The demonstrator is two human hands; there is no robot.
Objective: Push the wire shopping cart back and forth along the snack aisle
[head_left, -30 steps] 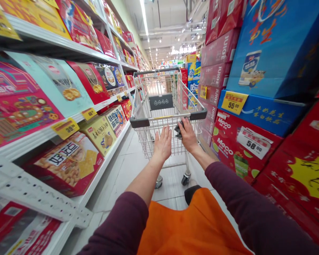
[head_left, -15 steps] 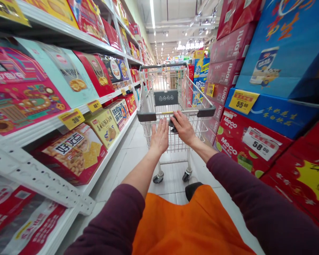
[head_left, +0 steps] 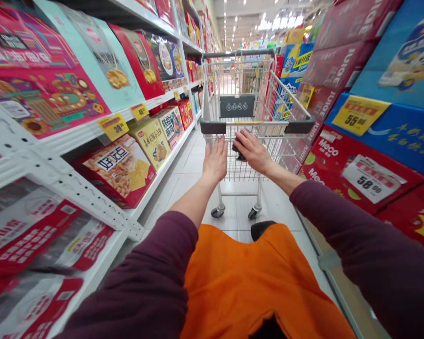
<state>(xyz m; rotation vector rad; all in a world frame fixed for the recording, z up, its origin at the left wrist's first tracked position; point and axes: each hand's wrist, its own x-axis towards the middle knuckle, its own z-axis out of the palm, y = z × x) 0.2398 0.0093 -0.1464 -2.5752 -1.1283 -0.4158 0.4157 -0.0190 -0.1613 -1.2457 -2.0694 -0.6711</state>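
In front of me stands a wire shopping cart (head_left: 245, 176) with grey plastic corners and a dark plate (head_left: 237, 106) inside it. My left hand (head_left: 215, 161) is held flat just short of the cart's near rim, its fingers stretched out and holding nothing. My right hand (head_left: 256, 151) is close beside it, its fingers bent over a crumpled black item (head_left: 239, 149) that looks like a cloth. Most of that item is hidden under the palm. Whether either hand touches the cart I cannot tell.
White shelves (head_left: 70, 137) with boxed snacks and yellow price tags (head_left: 113, 126) line the left side. Stacked drink cartons (head_left: 367, 176) rise close on the right. Pale floor tiles (head_left: 189, 188) run along the narrow aisle between them.
The view has tilted down and turned slightly left, so the cart and shelves sit higher and further right. Both hands' fingertips are slightly lower against the cart's near rim. The right hand keeps the black item.
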